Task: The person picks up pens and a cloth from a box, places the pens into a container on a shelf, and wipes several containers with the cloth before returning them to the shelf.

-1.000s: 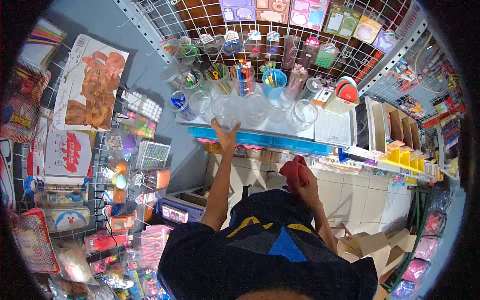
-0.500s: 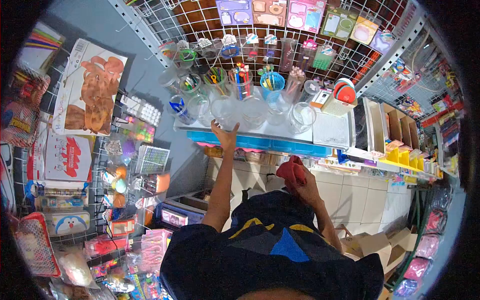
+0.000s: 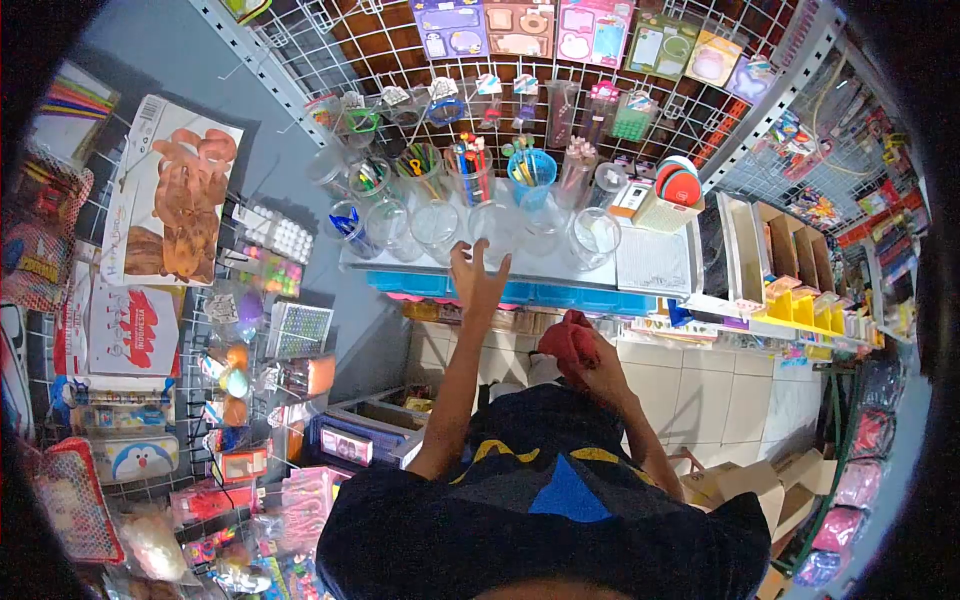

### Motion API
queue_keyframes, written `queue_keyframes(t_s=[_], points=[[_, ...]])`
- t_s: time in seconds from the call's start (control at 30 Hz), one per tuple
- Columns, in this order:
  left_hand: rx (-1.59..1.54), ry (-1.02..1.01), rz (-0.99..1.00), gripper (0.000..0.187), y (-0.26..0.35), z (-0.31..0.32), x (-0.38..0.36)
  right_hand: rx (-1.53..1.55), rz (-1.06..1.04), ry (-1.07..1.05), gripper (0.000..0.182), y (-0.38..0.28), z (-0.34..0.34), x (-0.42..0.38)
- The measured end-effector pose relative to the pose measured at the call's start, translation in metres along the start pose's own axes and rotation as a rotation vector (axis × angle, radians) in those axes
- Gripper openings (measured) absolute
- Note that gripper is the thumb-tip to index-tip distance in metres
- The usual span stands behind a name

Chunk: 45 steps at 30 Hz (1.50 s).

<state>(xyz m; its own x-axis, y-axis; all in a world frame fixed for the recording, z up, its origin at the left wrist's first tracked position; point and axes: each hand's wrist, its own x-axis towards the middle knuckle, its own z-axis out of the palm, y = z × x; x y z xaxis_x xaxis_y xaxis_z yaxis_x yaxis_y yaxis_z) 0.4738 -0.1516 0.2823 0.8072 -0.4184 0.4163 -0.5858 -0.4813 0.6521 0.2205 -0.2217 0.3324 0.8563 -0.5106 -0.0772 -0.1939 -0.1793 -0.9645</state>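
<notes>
My left hand (image 3: 480, 278) reaches up to the shelf edge with its fingers spread. Its fingertips are right at the lower front of a clear plastic jar (image 3: 494, 226), and nothing is held in it. Another clear jar (image 3: 435, 226) stands just to the left, and one more clear jar (image 3: 594, 238) is at the right end of the front row. Low in front of my body, my right hand (image 3: 604, 374) grips a bunched red cloth (image 3: 570, 345). Part of the cloth is hidden by the fingers.
Behind the clear jars are pen-filled containers, among them a blue basket (image 3: 531, 172). Stationery packs hang on the wire grid (image 3: 380, 50). To the right stand a box with red round items (image 3: 680, 186) and yellow dividers (image 3: 800, 308). Cardboard boxes (image 3: 750, 485) sit low at right.
My left hand has moved right along the shelf, from one clear jar to the neighbouring one. The red cloth stays in my right hand. The view has shifted slightly.
</notes>
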Motion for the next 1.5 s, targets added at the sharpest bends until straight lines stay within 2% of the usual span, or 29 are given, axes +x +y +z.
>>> queue_keyframes(t_s=[0.13,0.23,0.33,0.37,0.47,0.6,0.63,0.73,0.8,0.87,0.93,0.97,1.03,1.07,1.1,1.13,1.2,1.27,1.3,1.33,1.4,1.47,1.5], points=[[0.002,0.012,0.015,0.039,-0.001,0.006,-0.025,0.067,0.009,0.053,0.049,0.005,0.001,0.000],[-0.046,-0.013,0.053,0.036,-0.005,0.000,-0.045,0.200,0.101,0.073,0.058,0.024,0.006,0.002],[-0.142,-0.010,0.174,0.037,0.003,-0.015,-0.052,0.250,0.116,0.346,0.067,0.025,0.015,0.009],[-0.143,-0.020,0.243,0.038,0.007,-0.024,-0.055,0.362,0.188,0.320,0.075,0.017,0.011,0.013],[-0.180,-0.046,0.417,0.046,0.034,-0.050,-0.059,0.374,0.140,0.432,0.072,0.011,0.009,0.040],[-0.209,-0.043,0.585,0.061,0.055,-0.071,-0.061,0.301,0.091,0.300,0.064,-0.027,-0.002,0.056],[-0.139,-0.055,0.681,0.074,0.058,-0.080,-0.053,0.287,0.070,0.300,0.060,-0.027,-0.004,0.056],[-0.291,-0.107,0.687,0.081,0.056,-0.108,-0.028,0.386,0.118,0.245,0.046,-0.039,-0.010,0.050],[-0.303,-0.219,0.549,0.102,0.054,-0.127,-0.022,0.530,0.190,0.201,0.043,-0.043,-0.011,0.044],[-0.402,-0.481,0.418,0.113,0.045,-0.136,-0.018,0.559,0.267,0.177,0.043,-0.045,-0.006,0.035],[-0.252,-0.441,0.463,0.113,0.017,-0.134,-0.025,0.560,0.309,0.113,0.044,-0.036,-0.005,0.028],[-0.179,-0.418,0.489,0.113,0.005,-0.130,-0.030,0.672,0.350,0.099,0.045,-0.040,-0.004,0.022],[-0.854,-0.500,0.084,0.117,0.020,-0.126,-0.040,0.895,0.432,0.078,0.048,-0.065,0.001,0.006],[-1.183,-0.529,-0.142,0.119,0.027,-0.123,-0.046,0.855,0.423,0.074,0.049,-0.071,0.007,0.002],[-1.059,-0.540,-0.066,0.119,0.025,-0.116,-0.055,0.812,0.417,0.070,0.051,-0.076,0.014,-0.002],[-1.177,-0.536,-0.174,0.120,0.025,-0.111,-0.065,0.766,0.413,0.065,0.053,-0.077,0.017,-0.007],[-1.405,-0.520,-0.391,0.121,0.028,-0.104,-0.080,0.571,0.360,0.185,0.051,-0.051,0.015,-0.015],[-1.408,-0.565,-0.422,0.115,0.017,-0.105,-0.085,0.370,0.310,0.286,0.050,-0.027,0.012,-0.025],[-1.420,-0.528,-0.473,0.112,0.014,-0.106,-0.087,0.240,0.371,0.398,0.050,-0.052,0.008,-0.032],[-1.476,-0.498,-0.448,0.108,0.018,-0.108,-0.084,0.132,0.264,0.481,0.049,-0.056,0.001,-0.040],[-1.513,-0.493,-0.442,0.103,0.022,-0.110,-0.081,0.316,0.271,0.581,0.047,-0.075,-0.014,-0.060],[-1.466,-0.561,-0.482,0.103,0.022,-0.112,-0.084,0.368,0.179,0.360,0.040,-0.068,-0.031,-0.073],[-1.477,-0.603,-0.391,0.103,0.026,-0.111,-0.083,0.390,0.131,0.257,0.037,-0.065,-0.037,-0.079]])
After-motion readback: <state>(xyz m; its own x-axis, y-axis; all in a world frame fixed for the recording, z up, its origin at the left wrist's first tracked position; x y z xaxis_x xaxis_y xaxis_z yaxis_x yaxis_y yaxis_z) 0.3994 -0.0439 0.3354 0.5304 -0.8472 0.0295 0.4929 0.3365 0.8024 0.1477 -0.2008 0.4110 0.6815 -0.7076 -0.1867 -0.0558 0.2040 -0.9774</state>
